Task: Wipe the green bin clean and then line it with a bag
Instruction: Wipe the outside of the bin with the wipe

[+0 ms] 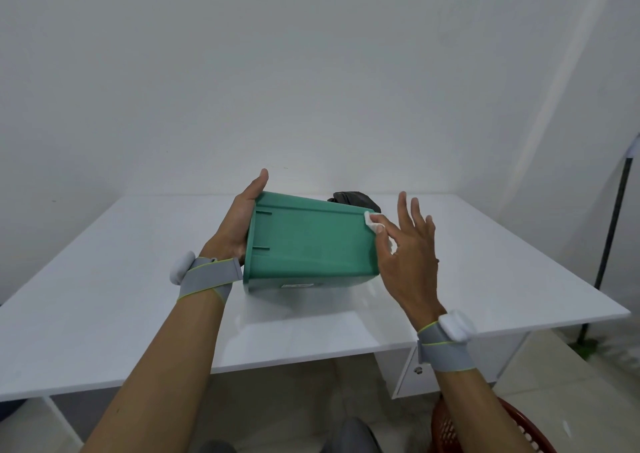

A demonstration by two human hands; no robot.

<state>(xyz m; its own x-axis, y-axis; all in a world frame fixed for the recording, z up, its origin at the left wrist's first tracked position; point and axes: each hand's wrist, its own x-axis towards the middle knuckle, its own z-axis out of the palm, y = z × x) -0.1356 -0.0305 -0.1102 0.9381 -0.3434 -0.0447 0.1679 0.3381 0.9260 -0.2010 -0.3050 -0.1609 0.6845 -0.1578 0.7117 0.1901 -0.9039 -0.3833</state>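
I see the right hand (408,248) pinching a white wipe (372,220) against the far corner of the green bin (308,245), other fingers spread, while the left hand (239,220) cups its base, fingers hidden, the bin tipped sideways above the white table (138,297), near a dark bag (356,200).

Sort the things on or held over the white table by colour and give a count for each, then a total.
Green: 1, the bin
White: 1, the wipe
Black: 1, the bag
Total: 3
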